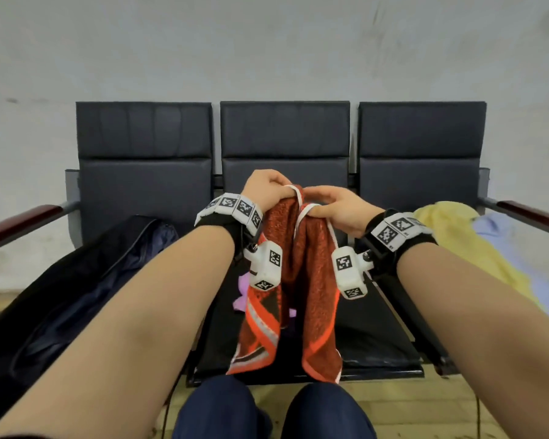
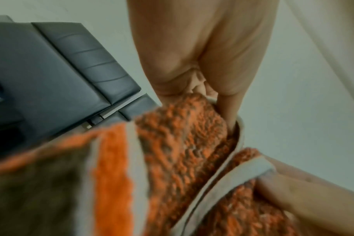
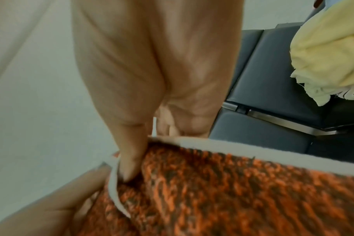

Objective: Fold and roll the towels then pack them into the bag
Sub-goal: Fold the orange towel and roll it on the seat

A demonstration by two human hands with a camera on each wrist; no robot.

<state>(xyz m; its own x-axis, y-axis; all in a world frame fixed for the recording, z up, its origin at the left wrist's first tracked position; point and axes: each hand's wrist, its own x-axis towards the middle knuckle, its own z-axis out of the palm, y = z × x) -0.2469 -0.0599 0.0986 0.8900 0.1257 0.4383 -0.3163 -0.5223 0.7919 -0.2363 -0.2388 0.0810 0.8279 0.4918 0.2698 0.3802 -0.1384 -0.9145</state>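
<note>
Presently, the left hand (image 1: 268, 188) and right hand (image 1: 339, 209) each pinch the white-trimmed top edge of 1 orange towel (image 1: 286, 280), hanging above the middle seat (image 1: 377, 337), apparently to align edges for folding, dark bag (image 1: 76, 280) alongside.

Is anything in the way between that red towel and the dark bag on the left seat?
Nothing visible. Both hands, left and right, hold the red towel up over the middle seat. The bag lies on the next seat to the left, with only the left forearm across the gap. Whether the bag is open, I cannot tell.
</note>
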